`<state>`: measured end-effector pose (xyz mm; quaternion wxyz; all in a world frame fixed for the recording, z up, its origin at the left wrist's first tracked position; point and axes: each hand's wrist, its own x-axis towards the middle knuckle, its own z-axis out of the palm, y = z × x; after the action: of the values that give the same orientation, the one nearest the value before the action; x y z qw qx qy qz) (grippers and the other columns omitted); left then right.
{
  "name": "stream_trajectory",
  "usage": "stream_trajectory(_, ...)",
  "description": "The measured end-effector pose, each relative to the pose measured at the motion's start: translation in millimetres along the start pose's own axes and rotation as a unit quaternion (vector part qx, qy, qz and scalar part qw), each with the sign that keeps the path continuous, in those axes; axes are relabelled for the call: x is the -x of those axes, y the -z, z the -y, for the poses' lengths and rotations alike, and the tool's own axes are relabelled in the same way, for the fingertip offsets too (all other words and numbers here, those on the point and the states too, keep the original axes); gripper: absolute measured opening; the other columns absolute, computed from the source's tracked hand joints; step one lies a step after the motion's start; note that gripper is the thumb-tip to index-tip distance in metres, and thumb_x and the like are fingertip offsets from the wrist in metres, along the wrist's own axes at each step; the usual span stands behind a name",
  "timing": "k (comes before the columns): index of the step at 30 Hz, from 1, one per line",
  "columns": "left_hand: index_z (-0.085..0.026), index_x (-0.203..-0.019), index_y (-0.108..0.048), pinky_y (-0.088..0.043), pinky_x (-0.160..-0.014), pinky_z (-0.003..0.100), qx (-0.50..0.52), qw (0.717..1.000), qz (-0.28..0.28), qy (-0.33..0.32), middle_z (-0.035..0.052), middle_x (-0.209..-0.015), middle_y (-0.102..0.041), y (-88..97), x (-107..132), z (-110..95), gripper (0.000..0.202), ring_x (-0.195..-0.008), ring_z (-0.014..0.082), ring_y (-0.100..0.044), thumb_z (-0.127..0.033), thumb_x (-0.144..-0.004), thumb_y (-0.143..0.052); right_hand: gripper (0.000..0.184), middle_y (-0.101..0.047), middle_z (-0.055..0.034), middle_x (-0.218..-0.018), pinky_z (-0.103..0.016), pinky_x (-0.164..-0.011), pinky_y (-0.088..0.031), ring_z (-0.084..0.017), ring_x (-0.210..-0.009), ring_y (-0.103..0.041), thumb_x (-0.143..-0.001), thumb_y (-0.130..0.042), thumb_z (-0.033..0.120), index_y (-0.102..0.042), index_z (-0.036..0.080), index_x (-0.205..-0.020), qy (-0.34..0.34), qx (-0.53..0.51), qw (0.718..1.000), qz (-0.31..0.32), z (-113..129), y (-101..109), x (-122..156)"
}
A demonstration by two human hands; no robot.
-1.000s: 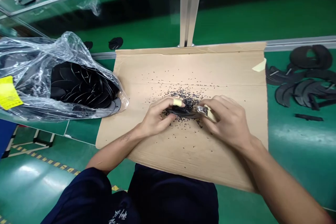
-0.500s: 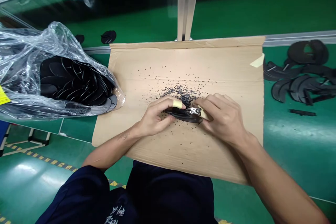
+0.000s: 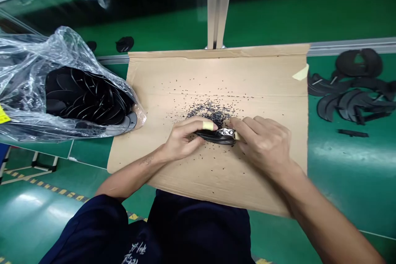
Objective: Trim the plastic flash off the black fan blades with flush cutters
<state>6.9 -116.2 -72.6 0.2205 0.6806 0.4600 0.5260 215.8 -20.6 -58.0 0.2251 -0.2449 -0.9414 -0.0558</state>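
Note:
My left hand (image 3: 182,138), its thumb wrapped in yellow tape, pinches the edge of a thin, round black plastic part (image 3: 213,137). Closed around the handles of small nippers is my right hand (image 3: 264,140). The metal head of the nippers (image 3: 227,132) meets the right-hand end of the part; the handles are mostly hidden by my fingers. Both hands are over a cardboard sheet (image 3: 262,74). Tiny black plastic bits (image 3: 213,112) lie scattered on it, thickest just beyond the part.
To the left, a clear plastic bag (image 3: 68,43) lies with its mouth towards me, filled with black discs (image 3: 86,95). Curved black pieces (image 3: 355,95) lie heaped on the green table at right, near a short black strip (image 3: 352,133). A metal post (image 3: 219,8) rises behind the cardboard.
The view has shifted slightly, so the scene sits a little further left. My right hand has turned slightly around the nippers; both hands keep their hold.

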Motion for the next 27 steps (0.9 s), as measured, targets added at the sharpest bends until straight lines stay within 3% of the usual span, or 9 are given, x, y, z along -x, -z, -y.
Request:
stream_trajectory(6, -0.019, -0.115, -0.072, -0.062, -0.087, 0.030, 0.000, 1.000, -0.003, 0.009, 0.0056, -0.105, -0.075, 1.0, -3.4, 0.8, 0.028, -0.099, 0.0144, -0.071, -0.007, -0.090, -0.064, 0.023, -0.068, -0.0009, -0.068, -0.029, -0.059, -0.034, -0.014, -0.062, -0.053, -0.093, -0.052, 0.010, -0.073, 0.018, -0.091, -0.034, -0.062, 0.997, -0.022, -0.1, -5.6, 2.9)
stream_trajectory(9, -0.019, -0.116, -0.071, -0.061, -0.087, 0.031, -0.004, 1.000, 0.010, -0.008, 0.0058, -0.105, -0.075, -0.3, -4.0, -0.6, 0.026, -0.099, 0.0151, -0.070, -0.011, -0.092, -0.066, 0.024, -0.064, -0.0013, -0.066, -0.029, -0.058, -0.032, -0.015, -0.062, -0.050, -0.089, -0.052, 0.007, -0.073, 0.018, -0.093, -0.055, -0.042, 0.997, -0.039, -5.0, -6.3, 2.5)
stream_trajectory(16, -0.022, -0.130, -0.066, -0.059, -0.080, 0.031, -0.024, 0.998, 0.050, -0.009, 0.0069, -0.105, -0.070, 1.2, -11.0, -3.1, 0.033, -0.096, 0.0160, -0.067, -0.021, -0.098, -0.062, 0.024, -0.063, -0.0035, -0.069, -0.030, -0.062, -0.033, -0.018, -0.066, -0.049, -0.085, -0.054, 0.008, -0.071, 0.016, -0.100, -0.013, -0.062, 0.998, -0.029, -11.6, -3.1, -1.4)
stream_trajectory(20, -0.019, -0.113, -0.072, -0.058, -0.080, 0.031, 0.035, 0.994, 0.032, 0.096, 0.0061, -0.099, -0.069, 11.6, -9.8, -2.7, 0.026, -0.091, 0.0159, -0.066, -0.038, -0.098, -0.064, 0.025, -0.065, -0.0044, -0.072, -0.030, -0.062, -0.034, -0.019, -0.067, -0.051, -0.086, -0.052, 0.010, -0.071, 0.016, -0.102, -0.027, -0.077, 0.995, -0.053, -16.5, -5.4, -1.5)
stream_trajectory(23, -0.015, -0.100, -0.070, -0.057, -0.068, 0.029, 0.113, 0.966, 0.015, 0.231, 0.0055, -0.083, -0.067, 23.0, -13.9, 6.5, 0.047, -0.075, 0.0148, -0.065, -0.058, -0.100, -0.052, 0.023, -0.065, -0.0046, -0.072, -0.029, -0.062, -0.035, -0.020, -0.066, -0.052, -0.089, -0.051, 0.013, -0.070, 0.016, -0.102, -0.029, -0.077, 0.995, -0.055, -19.8, -6.9, -2.2)
stream_trajectory(25, -0.015, -0.100, -0.069, -0.052, -0.056, 0.028, 0.135, 0.946, 0.001, 0.294, 0.0054, -0.074, -0.064, 36.7, -27.7, 19.3, 0.061, -0.063, 0.0143, -0.061, -0.068, -0.101, -0.039, 0.020, -0.065, -0.0050, -0.071, -0.029, -0.061, -0.034, -0.020, -0.066, -0.053, -0.091, -0.052, 0.015, -0.070, 0.016, -0.100, -0.026, -0.080, 0.995, -0.055, -20.8, -7.5, -3.0)
stream_trajectory(27, -0.016, -0.101, -0.069, -0.049, -0.051, 0.028, 0.106, 0.944, -0.024, 0.311, 0.0061, -0.073, -0.064, 57.6, -53.6, 36.0, 0.067, -0.059, 0.0152, -0.059, -0.074, -0.099, -0.034, 0.019, -0.066, -0.0053, -0.072, -0.029, -0.061, -0.035, -0.020, -0.065, -0.053, -0.092, -0.052, 0.017, -0.070, 0.016, -0.099, -0.024, -0.082, 0.995, -0.054, -21.0, -7.9, -3.3)
